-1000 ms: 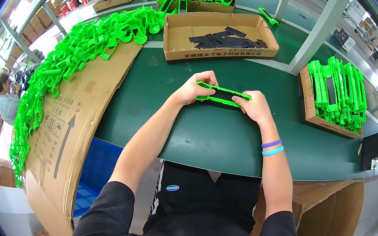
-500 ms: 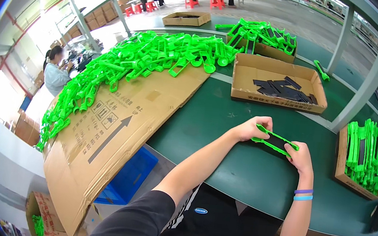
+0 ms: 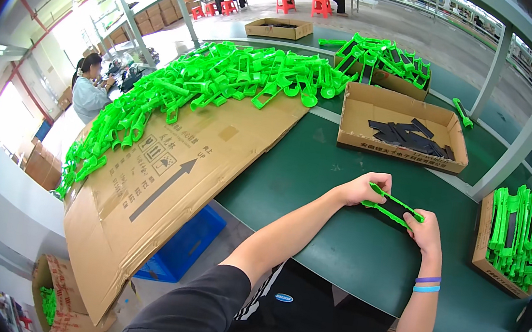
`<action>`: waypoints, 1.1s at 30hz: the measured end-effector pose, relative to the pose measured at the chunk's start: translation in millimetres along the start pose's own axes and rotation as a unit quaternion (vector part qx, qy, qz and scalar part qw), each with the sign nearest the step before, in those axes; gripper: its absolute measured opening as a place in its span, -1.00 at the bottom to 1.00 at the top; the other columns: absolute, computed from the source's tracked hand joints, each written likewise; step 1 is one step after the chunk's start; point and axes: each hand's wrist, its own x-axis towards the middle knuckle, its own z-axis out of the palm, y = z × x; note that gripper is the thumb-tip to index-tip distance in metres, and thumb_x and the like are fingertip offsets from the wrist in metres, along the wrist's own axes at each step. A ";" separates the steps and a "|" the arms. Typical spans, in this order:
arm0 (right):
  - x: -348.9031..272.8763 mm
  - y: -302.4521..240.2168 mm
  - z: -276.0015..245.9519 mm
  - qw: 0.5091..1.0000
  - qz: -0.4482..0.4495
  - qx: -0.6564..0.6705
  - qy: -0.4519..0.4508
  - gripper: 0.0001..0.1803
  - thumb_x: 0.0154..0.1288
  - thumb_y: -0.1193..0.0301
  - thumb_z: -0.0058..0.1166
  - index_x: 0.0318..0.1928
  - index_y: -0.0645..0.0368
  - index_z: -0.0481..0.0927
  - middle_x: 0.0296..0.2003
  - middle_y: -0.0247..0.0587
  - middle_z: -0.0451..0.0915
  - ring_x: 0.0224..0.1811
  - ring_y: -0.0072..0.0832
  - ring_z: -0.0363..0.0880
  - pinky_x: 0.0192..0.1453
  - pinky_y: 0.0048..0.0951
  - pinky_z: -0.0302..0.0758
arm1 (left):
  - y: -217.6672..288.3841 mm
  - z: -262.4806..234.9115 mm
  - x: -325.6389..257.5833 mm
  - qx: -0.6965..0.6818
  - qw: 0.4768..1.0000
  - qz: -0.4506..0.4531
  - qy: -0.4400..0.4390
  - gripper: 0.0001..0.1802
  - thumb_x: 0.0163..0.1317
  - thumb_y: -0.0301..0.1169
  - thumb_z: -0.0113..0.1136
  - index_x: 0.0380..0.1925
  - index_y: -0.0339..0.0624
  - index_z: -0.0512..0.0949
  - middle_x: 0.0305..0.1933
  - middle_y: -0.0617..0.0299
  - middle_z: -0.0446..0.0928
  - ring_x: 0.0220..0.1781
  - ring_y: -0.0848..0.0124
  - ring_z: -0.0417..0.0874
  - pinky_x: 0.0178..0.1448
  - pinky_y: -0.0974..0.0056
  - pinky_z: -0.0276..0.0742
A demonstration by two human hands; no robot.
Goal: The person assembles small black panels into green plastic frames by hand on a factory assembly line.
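Between my two hands, above the green table, is a long green plastic frame (image 3: 387, 212) with a black strip along its middle. My left hand (image 3: 368, 189) grips its far left end, thumb over the edge. My right hand (image 3: 426, 230) holds the other end, thumb pressed on top near the strip. Just beyond my hands, a shallow cardboard box (image 3: 361, 139) contains several flat black strips (image 3: 407, 135). To the right, a smaller cardboard box (image 3: 482, 240) is filled with green frames (image 3: 516, 234) standing in rows, some with black strips in them.
A big heap of green frames (image 3: 223, 79) covers the far part of a cardboard sheet (image 3: 175, 156) on the left. Behind the strip box stands another loaded box (image 3: 387, 80). Metal posts (image 3: 519, 129) rise at the right. A blue crate (image 3: 181, 248) sits below; a person (image 3: 89, 90) works at left.
The whole view has shifted, so the surroundings appear slightly right and lower. Both hands keep hold of the green frame, which is tilted a little differently.
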 end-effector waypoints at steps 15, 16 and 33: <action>-2.1 -1.6 -8.1 0.997 0.019 0.059 -0.049 -0.66 0.25 0.29 0.08 -0.58 0.24 0.45 -0.77 -0.39 0.34 -0.73 -0.67 0.26 -0.63 -0.56 0.17 | -0.1 3.4 1.4 0.018 1.000 0.020 -0.002 -0.83 -0.03 -0.63 0.18 -0.50 -0.19 0.39 -0.48 0.33 0.43 -0.48 0.58 0.40 -0.47 0.43 0.30; -3.3 -6.2 -7.5 0.996 0.018 0.068 -0.054 -0.66 0.27 0.29 0.07 -0.57 0.24 0.46 -0.77 -0.41 0.32 -0.73 -0.68 0.26 -0.63 -0.57 0.18 | 3.9 2.5 -0.3 0.015 1.000 0.010 -0.004 -0.83 -0.02 -0.63 0.19 -0.50 -0.20 0.39 -0.48 0.32 0.43 -0.50 0.58 0.40 -0.48 0.44 0.30; 1.6 9.3 5.7 0.999 -0.018 0.009 0.048 -0.65 0.21 0.32 0.11 -0.63 0.26 0.42 -0.77 -0.39 0.31 -0.74 -0.65 0.27 -0.65 -0.53 0.19 | -2.6 2.8 2.6 -0.006 0.999 0.032 0.011 -0.81 -0.04 -0.63 0.19 -0.53 -0.17 0.37 -0.49 0.33 0.41 -0.54 0.57 0.37 -0.53 0.45 0.25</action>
